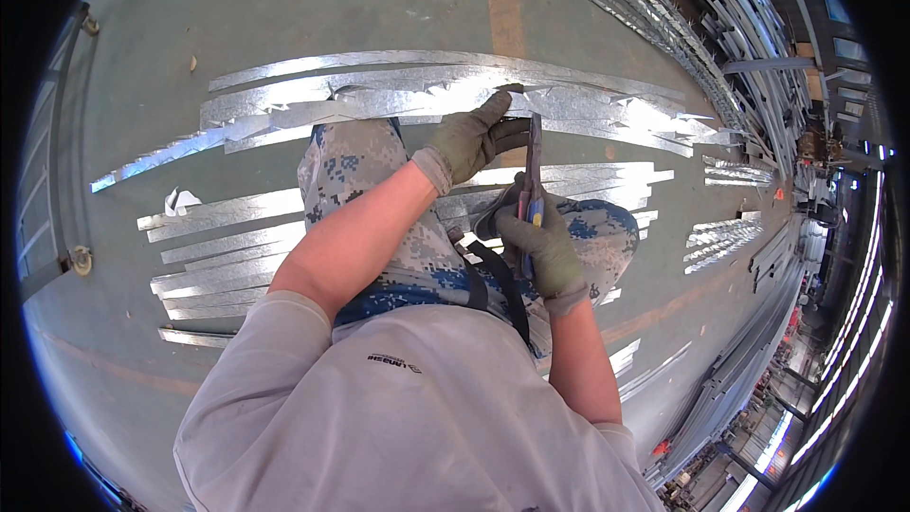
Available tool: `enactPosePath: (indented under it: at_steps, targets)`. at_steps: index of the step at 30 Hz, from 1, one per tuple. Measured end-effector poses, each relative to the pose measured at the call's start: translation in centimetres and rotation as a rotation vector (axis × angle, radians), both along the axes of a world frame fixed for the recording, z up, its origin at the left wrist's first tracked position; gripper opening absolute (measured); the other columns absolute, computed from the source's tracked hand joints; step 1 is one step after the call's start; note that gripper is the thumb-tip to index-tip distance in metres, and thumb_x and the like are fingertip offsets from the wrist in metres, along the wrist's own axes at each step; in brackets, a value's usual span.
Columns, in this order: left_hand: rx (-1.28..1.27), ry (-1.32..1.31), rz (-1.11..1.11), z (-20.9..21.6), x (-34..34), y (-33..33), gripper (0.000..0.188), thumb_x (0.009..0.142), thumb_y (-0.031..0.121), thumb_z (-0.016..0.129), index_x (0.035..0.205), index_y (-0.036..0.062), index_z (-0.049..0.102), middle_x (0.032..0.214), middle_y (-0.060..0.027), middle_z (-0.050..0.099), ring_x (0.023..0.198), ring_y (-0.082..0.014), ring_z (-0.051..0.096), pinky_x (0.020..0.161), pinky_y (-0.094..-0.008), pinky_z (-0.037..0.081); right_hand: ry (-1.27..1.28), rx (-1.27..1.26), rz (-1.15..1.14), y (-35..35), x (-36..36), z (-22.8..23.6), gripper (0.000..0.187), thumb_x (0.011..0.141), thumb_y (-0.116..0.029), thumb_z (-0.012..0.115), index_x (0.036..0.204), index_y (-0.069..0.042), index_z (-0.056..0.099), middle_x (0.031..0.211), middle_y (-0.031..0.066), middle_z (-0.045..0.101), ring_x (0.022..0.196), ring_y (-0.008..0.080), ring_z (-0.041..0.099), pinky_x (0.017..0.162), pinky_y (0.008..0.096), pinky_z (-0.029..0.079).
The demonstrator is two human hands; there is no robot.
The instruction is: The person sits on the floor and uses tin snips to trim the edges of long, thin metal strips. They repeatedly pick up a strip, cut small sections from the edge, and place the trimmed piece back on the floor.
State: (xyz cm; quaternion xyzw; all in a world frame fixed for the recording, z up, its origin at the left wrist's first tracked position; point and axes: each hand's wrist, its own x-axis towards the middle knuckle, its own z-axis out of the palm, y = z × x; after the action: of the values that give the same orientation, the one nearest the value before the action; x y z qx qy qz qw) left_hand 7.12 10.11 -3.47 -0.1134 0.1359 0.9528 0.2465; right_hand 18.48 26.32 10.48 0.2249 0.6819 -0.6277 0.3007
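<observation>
While right hand (542, 248) grips dark-bladed tool (536, 152) | left hand (467, 142), at its 11 o'clock, touches metal strip (445, 100) | left grip unclear

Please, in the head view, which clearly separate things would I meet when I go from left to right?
Caster wheel → white scrap → left gloved hand → right gloved hand → pile of short metal strips.

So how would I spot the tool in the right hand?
Find the pale grey shirt, then follow the right forearm to the gloved right hand. The tool juts from it, dark and narrow; its yellow-and-blue handle sets it apart from the silvery strips.
</observation>
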Motion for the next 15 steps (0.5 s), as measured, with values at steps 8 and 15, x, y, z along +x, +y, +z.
enactPosePath:
  at_steps: [8,15]
  targets:
    - [-0.041,-0.091,0.029,-0.4,0.0,0.7,0.031,0.121,0.022,0.064,0.142,-0.0008,0.065,0.128,-0.0188,0.079,0.117,-0.0353,0.082,0.106,-0.0472,0.072,0.307,0.490,0.157,-0.5,0.7,-3.9,0.068,0.094,-0.014,0.080,0.156,0.002,0.055,0.104,0.0113,0.073,0.093,0.0255,0.074,0.087,0.0406,0.061]
    - [-0.127,-0.222,0.048,-1.0,-0.7,1.4,0.032,0.121,0.021,0.063,0.143,-0.0017,0.066,0.126,-0.0194,0.079,0.107,-0.0344,0.084,0.098,-0.0461,0.074,0.208,0.910,0.361,-1.7,-0.2,-4.7,0.087,0.095,-0.016,0.077,0.171,-0.001,0.038,0.150,0.0341,0.066,0.128,0.0504,0.074,0.102,0.0549,0.062]
